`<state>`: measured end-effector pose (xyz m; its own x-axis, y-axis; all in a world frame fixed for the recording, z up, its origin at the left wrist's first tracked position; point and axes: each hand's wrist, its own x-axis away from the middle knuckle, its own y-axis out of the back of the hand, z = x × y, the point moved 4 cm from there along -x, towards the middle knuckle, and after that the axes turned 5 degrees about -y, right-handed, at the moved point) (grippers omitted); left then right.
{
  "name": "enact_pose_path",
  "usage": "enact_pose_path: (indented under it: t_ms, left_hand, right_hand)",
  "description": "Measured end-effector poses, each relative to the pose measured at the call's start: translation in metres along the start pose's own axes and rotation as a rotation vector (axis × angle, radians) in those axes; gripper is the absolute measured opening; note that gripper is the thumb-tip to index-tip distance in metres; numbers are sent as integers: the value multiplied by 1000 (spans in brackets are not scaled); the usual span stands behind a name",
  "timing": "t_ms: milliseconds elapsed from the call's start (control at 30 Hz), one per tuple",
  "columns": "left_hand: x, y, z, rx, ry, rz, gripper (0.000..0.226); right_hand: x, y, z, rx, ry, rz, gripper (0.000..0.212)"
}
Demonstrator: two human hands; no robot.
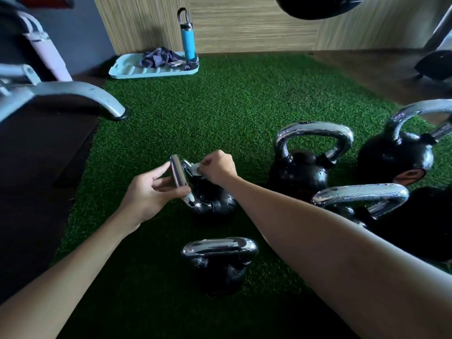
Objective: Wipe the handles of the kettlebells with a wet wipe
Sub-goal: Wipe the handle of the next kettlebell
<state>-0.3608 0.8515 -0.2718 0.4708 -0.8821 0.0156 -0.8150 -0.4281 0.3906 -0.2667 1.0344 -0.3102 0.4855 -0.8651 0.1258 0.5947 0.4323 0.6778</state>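
Fingers [160, 170] of the left hand [149, 192] pinch a smooth chrome handle [179, 176]; right hand [219, 167] fingers curl, pinching a white wipe [195, 169] against it.

Green artificial turf [220, 99] is covering the floor, with dark flooring [367, 67] bordering it. A wood-grain wall panel [244, 23] is standing behind, and a pale blue tray [127, 70] is holding a blue bottle [188, 42] and crumpled cloth [159, 57].
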Motion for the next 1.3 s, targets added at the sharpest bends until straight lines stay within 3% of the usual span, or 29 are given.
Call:
enact_pose_path:
  t_ms: [133, 267, 367, 567, 733, 867, 967, 1067, 1167, 1300]
  left_hand:
    - [-1, 3, -2, -62, 8, 37, 123]
    - [1, 4, -3, -73, -1, 46, 114]
    - [1, 4, -3, -77, 3, 57, 105]
    - [1, 7, -1, -77, 6, 73, 98]
    - [-1, 6, -3, -90, -1, 96, 100]
    - [-3, 6, -2, -91, -4, 97, 107]
    - [-1, 10, -1, -97, 4, 102, 108]
    - [-2, 16, 3, -133, 11, 103, 110]
    - [-3, 21, 6, -132, 20, 105, 116]
    - [-1, 23, 6, -114, 21, 92, 106]
  right_hand:
    - [-7, 5, 0, -63, 15, 66, 21]
    - [-9, 7, -4, -137, -35, 128, 35]
    - [-10, 4, 0, -142, -53, 139, 31]
    - [-4, 0, 19, -150, 109, 77, 22]
    - [-4, 3, 9, -125, 64, 64, 19]
    - [3, 8, 29, -191, 143, 12, 20]
    - [13, 10, 29, -229, 188, 93, 25]
    - [23, 9, 19, -218, 212, 242, 8]
    - [33, 9, 19, -261, 227, 287, 12]
    - [50, 12, 17, -296, 219, 339, 17]
